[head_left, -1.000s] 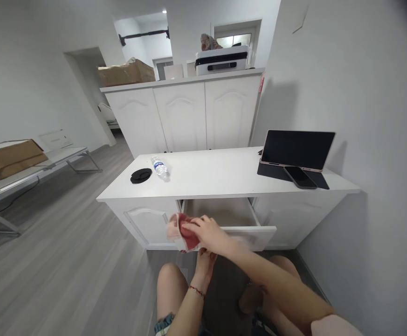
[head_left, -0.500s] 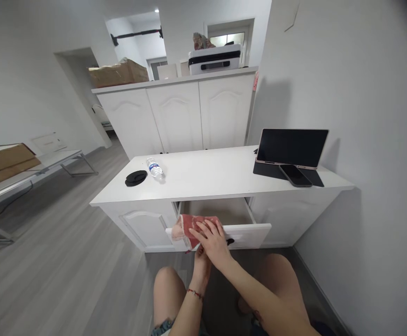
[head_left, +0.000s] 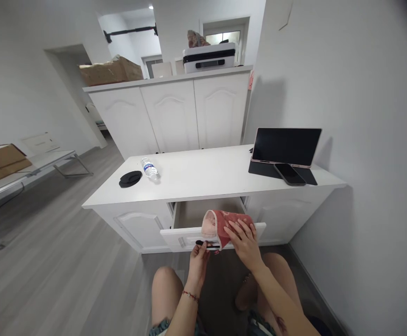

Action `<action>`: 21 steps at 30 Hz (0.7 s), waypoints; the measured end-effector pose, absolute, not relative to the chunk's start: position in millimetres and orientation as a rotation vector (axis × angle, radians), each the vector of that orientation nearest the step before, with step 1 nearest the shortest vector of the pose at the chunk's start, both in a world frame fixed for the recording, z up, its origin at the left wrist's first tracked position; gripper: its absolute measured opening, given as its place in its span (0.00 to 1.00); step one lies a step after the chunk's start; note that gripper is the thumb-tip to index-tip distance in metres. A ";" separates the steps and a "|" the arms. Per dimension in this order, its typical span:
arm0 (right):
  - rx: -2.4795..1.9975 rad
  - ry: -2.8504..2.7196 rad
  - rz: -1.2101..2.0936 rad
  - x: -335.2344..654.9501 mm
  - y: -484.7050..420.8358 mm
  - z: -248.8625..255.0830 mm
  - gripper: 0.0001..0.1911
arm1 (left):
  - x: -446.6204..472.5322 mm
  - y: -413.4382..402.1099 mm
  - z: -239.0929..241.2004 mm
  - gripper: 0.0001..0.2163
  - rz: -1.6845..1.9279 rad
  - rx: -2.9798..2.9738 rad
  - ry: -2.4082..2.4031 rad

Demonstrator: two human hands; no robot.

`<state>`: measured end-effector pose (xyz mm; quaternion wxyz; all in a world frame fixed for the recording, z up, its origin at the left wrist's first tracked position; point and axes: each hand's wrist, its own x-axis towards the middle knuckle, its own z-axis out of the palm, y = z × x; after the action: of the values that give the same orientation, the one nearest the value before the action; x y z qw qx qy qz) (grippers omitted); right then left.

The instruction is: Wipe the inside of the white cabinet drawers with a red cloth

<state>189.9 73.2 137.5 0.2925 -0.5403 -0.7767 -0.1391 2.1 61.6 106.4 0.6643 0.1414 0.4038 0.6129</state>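
red and pink cloth [head_left: 224,224] is being draped over the front edge of the open drawer [head_left: 189,235], with its long axis running left to right along that edge. it is being pressed from the near side by the right hand [head_left: 247,242], whose fingers [head_left: 236,229] are being held loosely spread and laid flat on the right part of the fabric. the left hand [head_left: 199,255] is being held just below the cloth, at the dark drawer handle [head_left: 206,243]; its fingers are being curled up toward the handle and the cloth's lower hem, though whether anything is being pinched cannot be told. the cloth is lying straight ahead and slightly above both hands, and the right hand is the one in fuller contact.

one cloth and one open drawer are being shown. on the white cabinet top [head_left: 206,177] one water bottle [head_left: 149,168] is lying on its side at the far left, just beside one black round lid [head_left: 130,178]. at the far right one tablet [head_left: 285,147] is being propped upright, with one phone [head_left: 289,174] lying flat in front of it.
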 end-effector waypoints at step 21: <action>-1.808 -1.188 -0.068 166.8 51.3 60.4 0.22 | 2.4 57.6 115.2 0.16 1.399 0.293 0.945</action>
<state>166.8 51.3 60.4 0.4692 -0.7377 -0.4846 -0.0279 2.4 57.6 115.2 0.6550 0.1292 0.4167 0.6169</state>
